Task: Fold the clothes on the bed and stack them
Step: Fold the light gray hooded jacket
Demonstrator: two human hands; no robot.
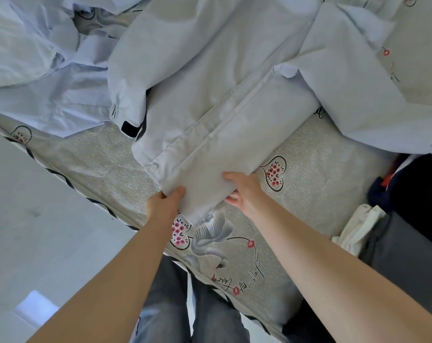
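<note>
Currently both hands pinch the near hem of the pale jacket (210,115) spread on the bed (308,169): left hand (164,203) thumb on top, right hand (243,190) likewise, fingers apparently tucked under. More pale clothes (44,70) piled upper left.

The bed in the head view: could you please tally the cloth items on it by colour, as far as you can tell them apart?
Pale blue: 3, the garment that both the left hand and the right hand grip, a crumpled one at far left, and another at right.
Cream: 1.
Grey: 1.
Dark navy or black: 1 heap, pieces not separable.
Total: 6.
</note>
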